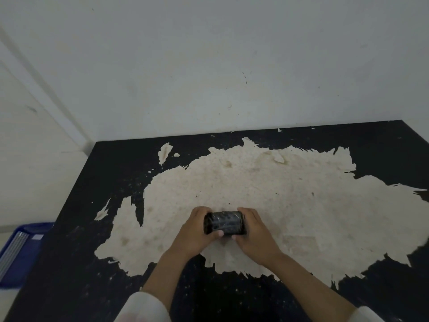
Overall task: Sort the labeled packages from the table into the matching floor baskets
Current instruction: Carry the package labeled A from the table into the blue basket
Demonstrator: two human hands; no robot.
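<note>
My left hand [195, 231] and right hand [254, 233] wrap around a small, shiny black package [224, 223]. The black table [81, 263] is peeling, with a rough pale patch.

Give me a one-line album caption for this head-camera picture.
Both hands, left and right, hold a black wrapped package above a worn black table, a blue basket at its left.

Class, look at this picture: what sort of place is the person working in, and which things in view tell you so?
Probably a bare back room or storeroom used for sorting. The table has its black top badly peeled, the wall is plain and scuffed, and a blue basket sits on the floor at the left.
</note>
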